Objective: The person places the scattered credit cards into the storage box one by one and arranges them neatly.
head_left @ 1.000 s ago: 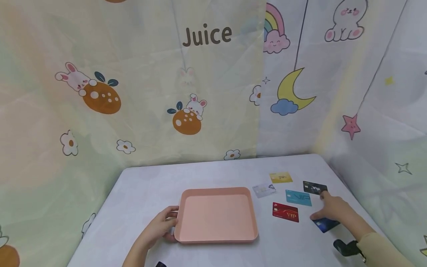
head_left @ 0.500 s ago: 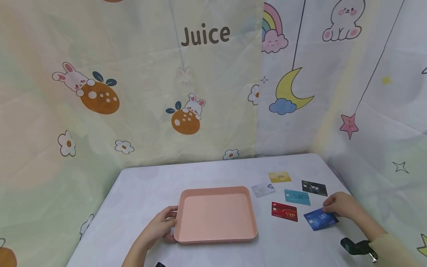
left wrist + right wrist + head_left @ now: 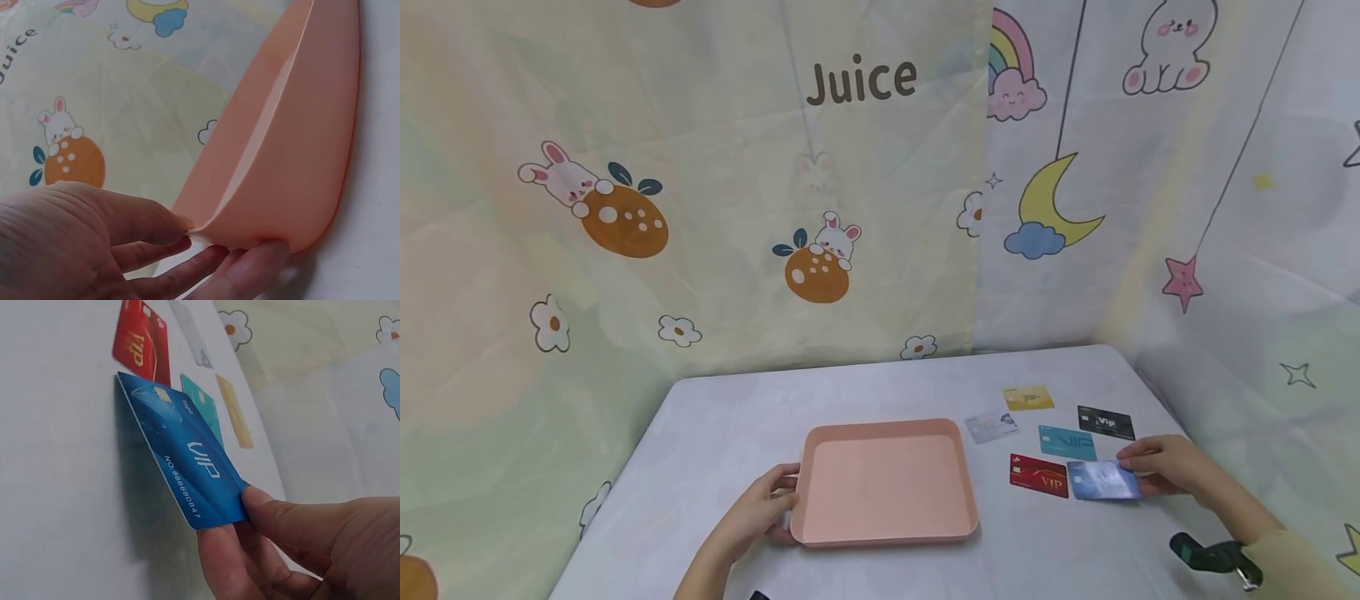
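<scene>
My right hand (image 3: 1168,468) pinches a blue VIP card (image 3: 1103,481) by its near end. In the right wrist view the thumb lies on top of the blue card (image 3: 184,456) with fingers beneath it, and the card is tilted above the cloth with a shadow under it. At its left a red VIP card (image 3: 1039,475) lies flat. My left hand (image 3: 767,504) grips the left side of a pink tray (image 3: 887,544). Seen from the left wrist, the thumb touches the rim of the tray (image 3: 300,156) and the fingertips rest against its outer wall.
Behind the blue card lie a teal VIP card (image 3: 1067,442), a black VIP card (image 3: 1106,422), a gold card (image 3: 1028,398) and a pale silvery card (image 3: 992,427). The white-covered table (image 3: 760,400) meets patterned curtains (image 3: 715,208) at its back and sides.
The right hand has taken hold of the blue card, raised it off the table and shifted it left and away, close to the red card. The left hand and tray have stayed put.
</scene>
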A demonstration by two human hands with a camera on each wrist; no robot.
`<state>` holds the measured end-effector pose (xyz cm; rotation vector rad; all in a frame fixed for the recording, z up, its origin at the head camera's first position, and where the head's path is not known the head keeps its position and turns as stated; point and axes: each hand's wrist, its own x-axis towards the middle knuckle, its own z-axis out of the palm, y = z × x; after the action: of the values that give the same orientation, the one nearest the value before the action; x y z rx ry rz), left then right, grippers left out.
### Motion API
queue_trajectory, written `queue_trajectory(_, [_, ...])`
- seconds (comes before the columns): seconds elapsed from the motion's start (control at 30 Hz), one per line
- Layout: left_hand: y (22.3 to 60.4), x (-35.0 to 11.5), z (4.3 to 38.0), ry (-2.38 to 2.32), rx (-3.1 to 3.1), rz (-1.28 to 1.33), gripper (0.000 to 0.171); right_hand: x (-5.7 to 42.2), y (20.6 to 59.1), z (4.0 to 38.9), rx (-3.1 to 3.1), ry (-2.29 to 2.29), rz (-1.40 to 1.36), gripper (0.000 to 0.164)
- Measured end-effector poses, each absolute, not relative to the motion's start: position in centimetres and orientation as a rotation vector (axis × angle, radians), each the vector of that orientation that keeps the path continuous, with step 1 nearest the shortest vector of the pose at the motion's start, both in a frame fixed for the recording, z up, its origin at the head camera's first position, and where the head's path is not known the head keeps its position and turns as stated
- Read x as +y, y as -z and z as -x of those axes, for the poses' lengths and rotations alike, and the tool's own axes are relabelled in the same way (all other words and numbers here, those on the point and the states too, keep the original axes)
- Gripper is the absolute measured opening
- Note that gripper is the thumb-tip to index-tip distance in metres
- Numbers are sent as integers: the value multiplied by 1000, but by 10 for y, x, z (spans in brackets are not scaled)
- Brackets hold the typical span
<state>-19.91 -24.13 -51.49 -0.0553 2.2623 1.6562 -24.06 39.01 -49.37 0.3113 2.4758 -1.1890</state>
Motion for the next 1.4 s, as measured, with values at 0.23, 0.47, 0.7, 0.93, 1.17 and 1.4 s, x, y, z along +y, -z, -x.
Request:
queue_trajectory(0.23, [515, -242, 197, -1680, 2243, 23, 57, 386, 491, 238, 2395, 1275, -310, 38])
queue_trajectory(0.47, [513, -240, 195, -1682, 2240, 46, 56, 379, 487, 237, 2338, 1361, -327, 44])
queue_trajectory(0.7, [516, -241, 194, -1689, 2237, 54, 56, 370, 483, 237, 2330, 1389, -325, 50])
queue_trajectory(0.93, [514, -242, 196, -1696, 2240, 33, 56, 361, 478, 243, 2305, 1485, -308, 62])
queue_trajectory(1.17, [512, -242, 196, -1715, 2221, -6, 56, 352, 475, 244, 2254, 1627, -363, 74])
queue_trajectory(1.4, [516, -243, 196, -1708, 2221, 39, 57, 338, 476, 241, 2188, 1711, -349, 68])
